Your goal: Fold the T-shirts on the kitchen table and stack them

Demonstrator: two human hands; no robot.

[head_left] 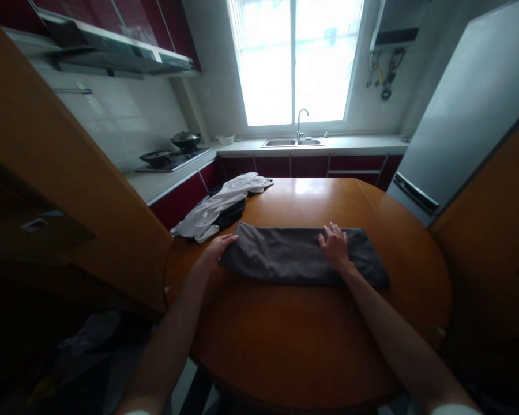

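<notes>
Two bare forearms at bottom of view, reaching forward over a round orange-brown tabletop [311, 346]. Left hand [216, 249] laid flat with fingers together, fingertips touching the left short edge of a folded dark grey-brown garment [285, 256]; nothing gripped. Right hand [335, 245] spread open, palm down, pressing on the garment's upper surface right of centre; fingers extended, nothing closed around the cloth.

Garment folded into a long, narrow band, lying crosswise on the tabletop at mid-depth, its right end near the table's right rim. Surface smooth with faint creases. Judged soft, light and limp: likely to sag and unfold if lifted at one point, unlikely to slide much on the wood under a flat palm. Best hold judged to be at the two short ends, or pinched along a folded long edge, with both hands supporting the band.

Beyond the left end, apart from the band: a crumpled white garment [225, 204] heaped over a darker piece of cloth [231, 216], at the table's far left edge. Background: kitchen counter with sink [292, 142] and faucet below a bright window [296, 57], stove with dark pans [173, 151] at left, pale refrigerator [467, 115] at right.
</notes>
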